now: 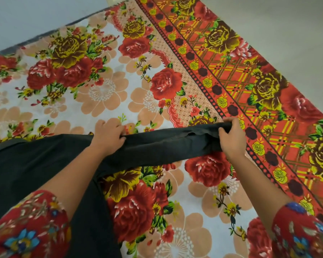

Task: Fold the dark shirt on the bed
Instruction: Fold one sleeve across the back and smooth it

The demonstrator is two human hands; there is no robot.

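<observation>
The dark shirt (162, 146) lies across the flowered bed sheet (104, 86), with its body spread at the lower left and one sleeve stretched out to the right. My left hand (108, 135) grips the sleeve's upper edge near where it joins the body. Further right, my right hand (231, 136) holds the sleeve's bunched end, fingers curled over the cloth. The sleeve runs taut between the two hands. Part of the shirt's body is hidden under my left forearm.
The bed's red checked border (250, 86) runs diagonally along the right side. Beyond it lies pale floor (296, 30). The far bed edge (45, 34) shows at the upper left. My red patterned sleeves (26, 229) fill the lower corners.
</observation>
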